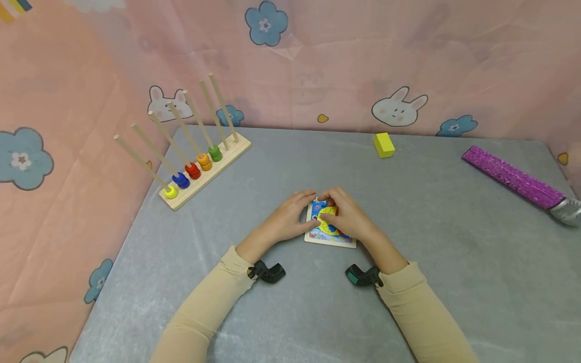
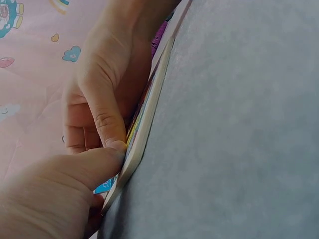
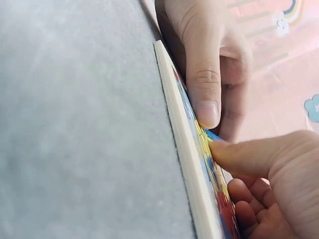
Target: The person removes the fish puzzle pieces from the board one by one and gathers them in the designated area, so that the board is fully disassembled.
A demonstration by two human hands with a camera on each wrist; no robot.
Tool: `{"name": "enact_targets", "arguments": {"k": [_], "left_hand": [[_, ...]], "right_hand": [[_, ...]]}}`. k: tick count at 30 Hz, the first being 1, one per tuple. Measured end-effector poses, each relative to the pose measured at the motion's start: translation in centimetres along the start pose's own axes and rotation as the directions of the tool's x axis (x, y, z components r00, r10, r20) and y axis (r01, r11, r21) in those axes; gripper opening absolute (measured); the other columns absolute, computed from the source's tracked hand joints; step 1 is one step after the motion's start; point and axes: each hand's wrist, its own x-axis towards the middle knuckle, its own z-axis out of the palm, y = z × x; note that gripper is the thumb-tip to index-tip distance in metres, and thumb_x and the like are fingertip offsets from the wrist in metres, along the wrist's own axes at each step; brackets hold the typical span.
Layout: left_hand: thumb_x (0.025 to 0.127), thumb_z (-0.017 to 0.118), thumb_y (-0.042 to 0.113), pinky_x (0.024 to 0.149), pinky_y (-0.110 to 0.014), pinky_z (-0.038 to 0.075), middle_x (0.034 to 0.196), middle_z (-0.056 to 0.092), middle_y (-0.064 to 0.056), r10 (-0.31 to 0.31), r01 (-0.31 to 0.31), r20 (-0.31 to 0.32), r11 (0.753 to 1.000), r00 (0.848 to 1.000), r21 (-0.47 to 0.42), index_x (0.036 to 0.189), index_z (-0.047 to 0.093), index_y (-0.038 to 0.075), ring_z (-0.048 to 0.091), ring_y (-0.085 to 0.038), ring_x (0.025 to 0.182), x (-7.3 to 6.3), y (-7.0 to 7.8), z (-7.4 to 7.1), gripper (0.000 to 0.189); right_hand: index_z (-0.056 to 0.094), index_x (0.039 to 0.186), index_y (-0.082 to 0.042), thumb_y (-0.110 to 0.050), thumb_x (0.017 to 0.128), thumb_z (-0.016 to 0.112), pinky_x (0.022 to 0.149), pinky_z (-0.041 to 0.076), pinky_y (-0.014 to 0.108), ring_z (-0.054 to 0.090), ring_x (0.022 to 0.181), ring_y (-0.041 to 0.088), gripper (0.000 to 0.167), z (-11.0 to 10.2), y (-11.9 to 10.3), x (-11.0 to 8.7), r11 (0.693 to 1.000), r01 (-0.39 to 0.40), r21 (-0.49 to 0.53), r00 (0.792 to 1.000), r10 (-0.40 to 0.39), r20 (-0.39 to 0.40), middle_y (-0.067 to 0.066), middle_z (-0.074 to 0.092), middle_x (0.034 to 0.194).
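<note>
A small wooden jigsaw puzzle (image 1: 330, 243) with a pale frame lies flat on the grey table, showing a yellow fish-like figure on blue. My left hand (image 1: 290, 217) holds it at the left side, thumb on the picture and fingers at the far left corner. From the right, my right hand (image 1: 349, 214) grips it with the thumb on the yellow figure and the other fingers curled at the far right edge. Both thumb tips meet close together on the picture in the left wrist view. The hands hide much of the puzzle's upper part.
A wooden peg rack (image 1: 206, 176) with coloured rings on several upright rods stands at the back left. Toward the back edge sits a yellow block (image 1: 384, 145). A purple glittery tube-like thing (image 1: 513, 176) with a silver end lies at the far right.
</note>
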Motion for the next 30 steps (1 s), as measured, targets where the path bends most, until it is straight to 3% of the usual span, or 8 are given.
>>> {"name": "enact_targets", "arguments": {"k": [9,19,25,30], "left_hand": [[0.089,0.065,0.036,0.12,-0.036,0.019,0.15,0.038,-0.011,-0.013,0.013,0.007,1.0,1.0,-0.005,0.141,0.042,0.002,0.032,-0.025,0.14,0.0,0.0,0.1,0.067],[0.088,0.066,0.034,0.12,-0.034,0.018,0.149,0.038,-0.01,-0.018,0.018,0.002,1.0,1.0,-0.016,0.141,0.042,0.002,0.032,-0.025,0.14,-0.1,0.0,0.1,0.067],[0.088,0.066,0.035,0.119,-0.038,0.022,0.15,0.037,-0.009,-0.024,0.024,0.002,0.999,1.0,-0.029,0.141,0.042,0.002,0.031,-0.027,0.141,-0.2,0.1,0.0,0.067],[0.087,0.066,0.036,0.117,-0.04,0.027,0.151,0.037,-0.008,-0.037,0.037,-0.002,0.999,0.999,-0.032,0.142,0.042,0.002,0.03,-0.026,0.141,-0.1,0.2,0.0,0.068]], "right_hand": [[0.058,0.121,-0.001,-0.007,0.088,0.065,0.083,0.048,0.039,0.052,0.096,0.024,0.033,0.0,0.1,-0.3,1.0,-0.004,-0.018,0.999,0.004,-0.042,0.014,0.055,0.111],[0.058,0.121,-0.003,-0.009,0.09,0.064,0.095,0.048,0.046,0.054,0.106,0.029,0.032,-0.7,0.1,-0.3,0.997,-0.057,0.055,0.997,0.06,-0.052,0.015,0.052,0.116],[0.058,0.121,0.0,-0.006,0.09,0.062,0.098,0.047,0.048,0.054,0.108,0.031,0.032,-2.1,0.2,-0.5,0.988,-0.082,0.133,0.995,0.088,-0.037,0.016,0.051,0.117],[0.057,0.121,0.0,-0.006,0.09,0.062,0.098,0.046,0.05,0.053,0.108,0.033,0.032,-4.1,1.3,-1.2,0.99,-0.09,0.106,0.993,0.097,-0.065,0.017,0.052,0.117]]}}
